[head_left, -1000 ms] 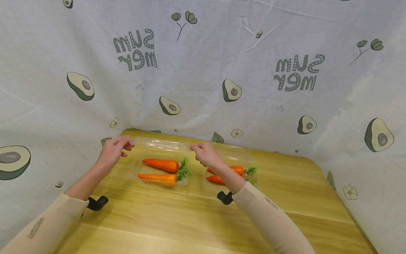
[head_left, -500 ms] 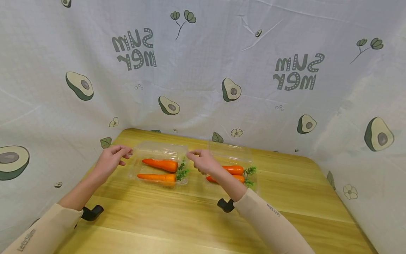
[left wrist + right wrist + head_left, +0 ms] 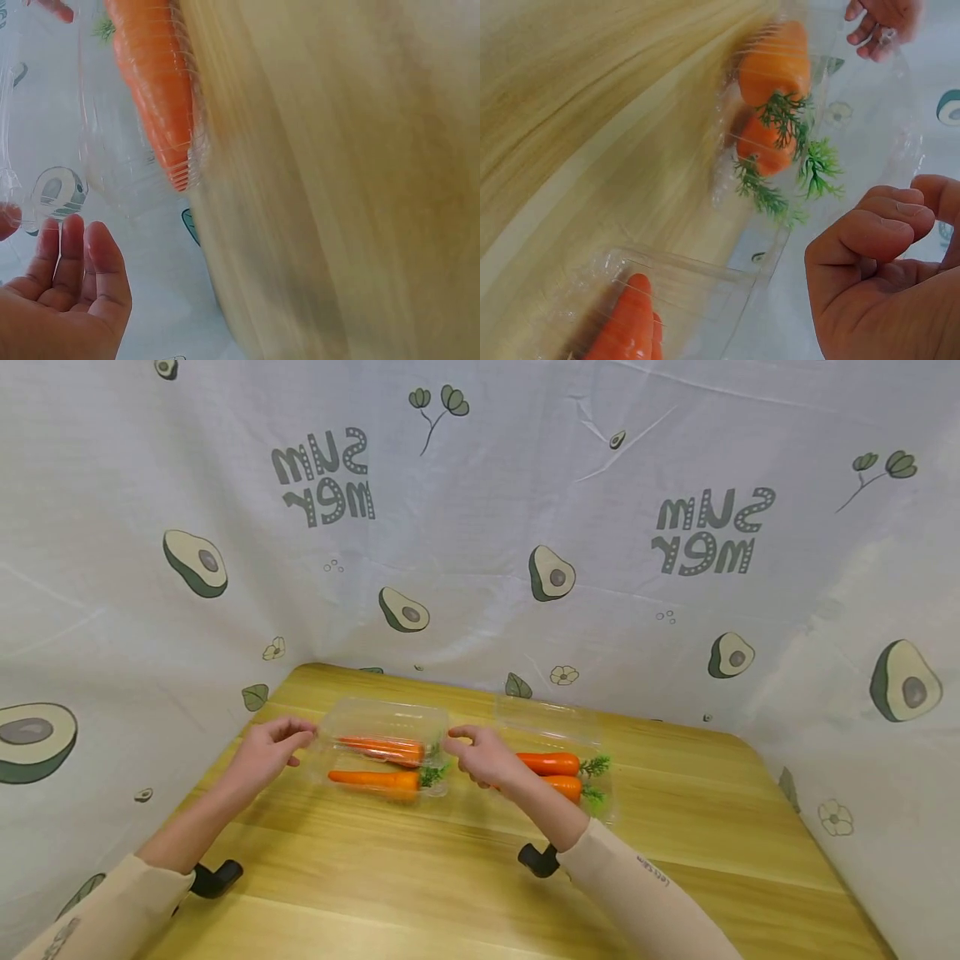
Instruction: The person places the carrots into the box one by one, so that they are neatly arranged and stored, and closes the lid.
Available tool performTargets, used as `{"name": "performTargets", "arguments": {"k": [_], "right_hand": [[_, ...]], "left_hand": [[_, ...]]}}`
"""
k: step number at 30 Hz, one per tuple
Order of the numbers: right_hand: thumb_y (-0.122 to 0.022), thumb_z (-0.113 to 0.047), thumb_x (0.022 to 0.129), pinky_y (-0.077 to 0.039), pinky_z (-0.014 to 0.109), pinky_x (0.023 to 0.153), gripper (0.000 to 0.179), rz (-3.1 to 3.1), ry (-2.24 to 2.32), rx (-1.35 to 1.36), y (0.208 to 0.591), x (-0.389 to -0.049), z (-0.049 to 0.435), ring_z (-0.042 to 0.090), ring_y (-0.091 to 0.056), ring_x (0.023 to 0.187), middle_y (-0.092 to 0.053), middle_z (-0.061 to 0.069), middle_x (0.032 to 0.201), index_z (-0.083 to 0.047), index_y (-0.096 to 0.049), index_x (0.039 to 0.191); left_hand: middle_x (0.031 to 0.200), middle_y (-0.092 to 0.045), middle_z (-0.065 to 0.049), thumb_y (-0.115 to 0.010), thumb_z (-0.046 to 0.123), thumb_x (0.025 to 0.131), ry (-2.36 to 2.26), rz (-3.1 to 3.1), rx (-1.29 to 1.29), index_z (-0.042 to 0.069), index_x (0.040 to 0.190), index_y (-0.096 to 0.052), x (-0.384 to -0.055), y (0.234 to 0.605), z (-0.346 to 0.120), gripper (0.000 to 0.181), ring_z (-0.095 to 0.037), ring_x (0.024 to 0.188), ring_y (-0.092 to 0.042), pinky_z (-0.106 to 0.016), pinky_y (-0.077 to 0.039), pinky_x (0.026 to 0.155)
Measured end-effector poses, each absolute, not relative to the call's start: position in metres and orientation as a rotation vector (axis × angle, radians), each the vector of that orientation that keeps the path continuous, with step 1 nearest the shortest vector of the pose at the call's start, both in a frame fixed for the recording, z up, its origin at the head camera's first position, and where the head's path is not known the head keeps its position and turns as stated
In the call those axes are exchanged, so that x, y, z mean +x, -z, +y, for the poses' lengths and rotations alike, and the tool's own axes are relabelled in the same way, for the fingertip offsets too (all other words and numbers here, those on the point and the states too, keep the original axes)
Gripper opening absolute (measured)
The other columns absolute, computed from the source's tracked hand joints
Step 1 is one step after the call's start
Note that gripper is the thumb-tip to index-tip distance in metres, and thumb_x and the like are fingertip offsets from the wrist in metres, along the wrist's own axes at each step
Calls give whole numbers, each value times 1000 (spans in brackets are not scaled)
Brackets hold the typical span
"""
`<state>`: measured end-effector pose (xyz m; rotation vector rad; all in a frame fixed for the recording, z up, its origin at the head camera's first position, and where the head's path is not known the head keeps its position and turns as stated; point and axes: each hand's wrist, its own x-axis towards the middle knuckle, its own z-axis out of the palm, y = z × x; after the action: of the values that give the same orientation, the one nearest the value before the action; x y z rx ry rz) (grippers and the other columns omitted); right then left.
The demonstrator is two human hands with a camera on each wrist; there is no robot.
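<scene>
A clear plastic clamshell box [image 3: 318, 777] lies on the left of the table with two toy carrots inside: an orange one [image 3: 375, 779] in front, a redder one [image 3: 381, 748] behind. Its hinged lid [image 3: 390, 717] leans forward partway over the rear carrot. My left hand [image 3: 264, 758] pinches the lid's left corner; the left wrist view shows thumb and fingers [image 3: 101, 255] at a clear tab. At the opposite corner, my right hand [image 3: 487, 757] pinches the lid's edge, its fingers curled in the right wrist view. Green tops [image 3: 780, 124] poke out at the box's right end.
To the right stands a second clear clamshell box [image 3: 611, 806], lid [image 3: 547, 718] raised, holding two carrots [image 3: 549, 764] partly hidden by my right forearm. A white avocado-print cloth [image 3: 480, 527] hangs behind the wooden table [image 3: 420, 893]. Black curved pieces [image 3: 217, 878] sit by both wrists.
Both hands have come down and toward me with the left box's lid, which has tilted from standing back to over the rear carrot. The right box has stayed put.
</scene>
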<state>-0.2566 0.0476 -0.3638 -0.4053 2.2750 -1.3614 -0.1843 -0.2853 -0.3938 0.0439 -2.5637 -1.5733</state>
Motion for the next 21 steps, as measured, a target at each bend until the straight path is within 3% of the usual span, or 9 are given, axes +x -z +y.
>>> {"name": "performTargets", "arguments": {"k": [3, 7, 15, 21], "right_hand": [[-56, -33, 103, -19, 27, 41, 53, 2256, 1369, -403, 367, -255, 48, 12, -17, 42, -29, -5, 52, -11, -45, 151], [-58, -31, 101, -20, 26, 41, 56, 2248, 1368, -403, 371, -253, 48, 12, -18, 43, -30, -5, 52, -11, -44, 152], [-57, -30, 101, -21, 26, 42, 63, 2238, 1354, -402, 372, -246, 47, 12, -20, 44, -34, -4, 54, -10, -35, 156], [-58, -28, 99, -21, 27, 42, 68, 2223, 1356, -377, 371, -239, 45, 13, -20, 45, -34, -4, 55, -11, -30, 158]], "left_hand": [[131, -62, -22, -53, 29, 106, 1562, -2584, 35, -2, 128, -60, -183, 398, -285, 39, -30, 111, -59, -29, -56, 78], [127, -63, -23, -56, 25, 105, 1543, -2597, 38, -3, 124, -61, -180, 403, -284, 35, -35, 111, -59, -28, -56, 77], [118, -66, -22, -63, 14, 100, 1520, -2612, 23, -5, 119, -62, -177, 408, -281, 26, -12, 95, -60, -30, -57, 74], [115, -67, -18, -65, 16, 99, 1484, -2625, 19, -2, 118, -62, -175, 410, -282, 26, -18, 98, -59, -30, -56, 74]]}}
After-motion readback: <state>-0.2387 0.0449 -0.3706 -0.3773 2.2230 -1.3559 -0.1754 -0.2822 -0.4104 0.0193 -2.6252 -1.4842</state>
